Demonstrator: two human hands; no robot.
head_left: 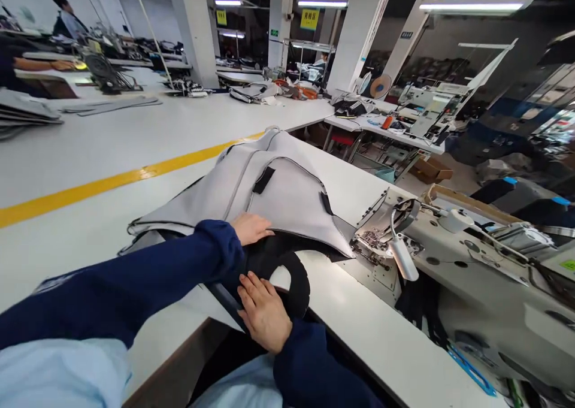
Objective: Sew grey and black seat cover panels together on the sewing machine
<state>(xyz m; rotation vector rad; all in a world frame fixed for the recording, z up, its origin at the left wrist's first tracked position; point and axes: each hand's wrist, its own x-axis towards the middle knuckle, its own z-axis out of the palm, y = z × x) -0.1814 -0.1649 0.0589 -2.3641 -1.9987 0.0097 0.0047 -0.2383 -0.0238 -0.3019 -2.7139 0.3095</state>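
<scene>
A large grey sewn fabric piece [287, 186] with dark piped seams and black tabs lies bunched on the white table. Over its near edge rests my left hand [251, 227], fingers stretched out towards the right; its thumb is hidden. Just in front, my right hand [266, 313] lies flat, fingers extended, on black fabric [299, 285]. That black part curves around a gap where white shows through, and its upper side runs under the grey piece. The grey corner on the right reaches the sewing machine's needle area [375, 243].
The sewing machine [467, 264] fills the right side, with a small lamp [404, 258] beside its needle area. Blue snips [471, 369] lie at lower right. Yellow tape [144, 173] crosses the table. Stacked grey pieces [24, 114] and another person's arm [42, 65] are at far left.
</scene>
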